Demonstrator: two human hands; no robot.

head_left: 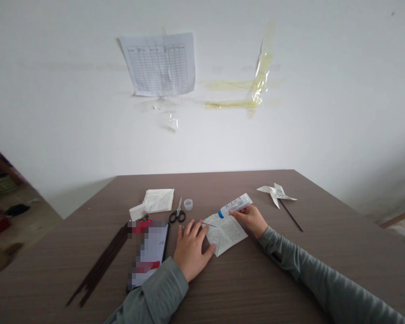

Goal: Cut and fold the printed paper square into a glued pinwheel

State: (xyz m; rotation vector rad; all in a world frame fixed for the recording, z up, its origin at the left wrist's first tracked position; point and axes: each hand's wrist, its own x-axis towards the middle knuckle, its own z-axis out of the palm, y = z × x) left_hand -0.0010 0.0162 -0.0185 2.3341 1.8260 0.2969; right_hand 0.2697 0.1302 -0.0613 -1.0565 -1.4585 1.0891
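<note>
A square of printed paper (227, 236) lies on the table under both hands. My left hand (193, 252) rests flat with spread fingers, its fingertips and thumb on the paper's left edge. By the fingertips a thin dark line, a slit or a thin piece, runs across the sheet. My right hand (253, 219) is closed around a white glue tube (238, 204), its blue end pointing left and down over the paper's top edge. Right of this hand lies a paper pinwheel (276, 193) on a dark stick (292, 217).
Black-handled scissors (177, 215) and a small translucent ring or cap (188, 204) lie beyond my left hand. Further left are stacked paper squares (159, 200), an opened small box (140, 215), a phone (151, 256) and several dark sticks (99, 265). A wall (202, 144) borders the table's far edge.
</note>
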